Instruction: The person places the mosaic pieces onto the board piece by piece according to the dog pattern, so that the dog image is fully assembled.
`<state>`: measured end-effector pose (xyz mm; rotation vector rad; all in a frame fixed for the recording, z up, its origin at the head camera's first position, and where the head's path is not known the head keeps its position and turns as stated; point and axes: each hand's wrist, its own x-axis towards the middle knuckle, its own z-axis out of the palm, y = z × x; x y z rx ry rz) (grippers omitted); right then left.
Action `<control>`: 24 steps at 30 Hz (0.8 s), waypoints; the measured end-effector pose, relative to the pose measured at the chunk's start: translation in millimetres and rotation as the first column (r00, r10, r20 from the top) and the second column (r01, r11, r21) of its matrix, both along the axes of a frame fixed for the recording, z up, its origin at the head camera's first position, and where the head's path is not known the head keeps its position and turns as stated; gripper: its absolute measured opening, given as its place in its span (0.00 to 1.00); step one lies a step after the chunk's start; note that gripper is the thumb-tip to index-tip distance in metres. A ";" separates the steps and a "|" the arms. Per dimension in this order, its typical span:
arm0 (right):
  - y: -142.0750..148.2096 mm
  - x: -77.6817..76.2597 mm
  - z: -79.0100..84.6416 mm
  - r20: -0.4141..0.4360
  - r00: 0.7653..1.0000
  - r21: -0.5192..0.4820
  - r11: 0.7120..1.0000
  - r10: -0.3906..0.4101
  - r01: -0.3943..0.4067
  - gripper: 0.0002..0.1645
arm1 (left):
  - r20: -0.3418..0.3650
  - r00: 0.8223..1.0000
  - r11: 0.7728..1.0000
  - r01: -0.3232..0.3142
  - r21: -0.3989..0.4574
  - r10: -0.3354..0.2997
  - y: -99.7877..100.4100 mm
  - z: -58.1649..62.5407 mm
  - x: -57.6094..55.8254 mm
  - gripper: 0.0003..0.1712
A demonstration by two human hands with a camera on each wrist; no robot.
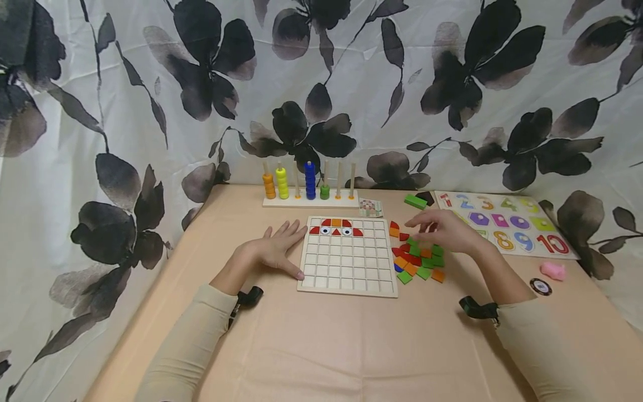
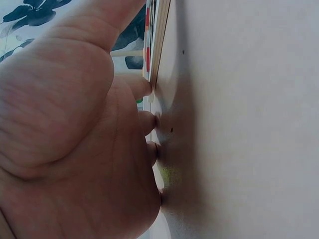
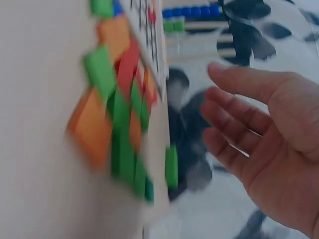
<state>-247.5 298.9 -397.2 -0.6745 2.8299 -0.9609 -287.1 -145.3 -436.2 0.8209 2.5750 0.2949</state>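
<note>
A square white board with a grid (image 1: 346,268) lies on the table, bearing red and orange pieces and two eye pieces (image 1: 346,230) in its top rows. My left hand (image 1: 271,248) rests beside its left edge, fingers spread, thumb touching the board's lower left side. In the left wrist view, the fingertips meet the tabletop by the board edge (image 2: 160,45). Over a loose pile of green, orange, red and blue tiles (image 1: 414,261) hovers my right hand (image 1: 447,230). The right wrist view shows its fingers loosely bent, apart from the thumb, with nothing between them.
Behind the board stands a peg rack (image 1: 311,203) with coloured beads, a small picture card (image 1: 370,208) beside it. A number board (image 1: 507,223) lies at the right, near a green block (image 1: 415,201). A pink toy (image 1: 553,271) and a round black-and-white disc (image 1: 540,287) sit farther right.
</note>
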 end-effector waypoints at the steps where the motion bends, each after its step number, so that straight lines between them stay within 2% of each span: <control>1: 8.9 4.0 -1.8 0.023 1.000 0.002 1.000 0.001 -0.001 0.20 | 0.000 1.000 1.000 0.001 0.002 -0.001 -0.1 -0.2 -0.1 0.75; 6: 42.2 18.1 -12.5 0.108 0.994 0.027 0.999 -0.029 0.026 0.19 | -0.002 1.000 1.000 0.002 0.014 -0.002 -0.5 -1.0 -0.1 0.75; 9: 50.7 21.6 -19.3 0.104 0.994 0.064 0.998 -0.034 0.027 0.18 | -0.002 1.000 1.000 0.000 0.010 0.000 -0.5 -0.9 0.6 0.75; 16: 48.6 20.7 -27.6 0.019 0.999 0.181 0.983 -0.046 0.042 0.17 | -0.008 1.000 1.000 0.003 0.006 -0.003 -0.1 -1.3 0.6 0.75; 24: 47.4 17.0 -27.4 0.042 0.997 0.199 0.978 -0.063 0.054 0.17 | -0.023 0.999 1.000 0.024 0.010 -0.024 -1.7 -1.9 -0.7 0.75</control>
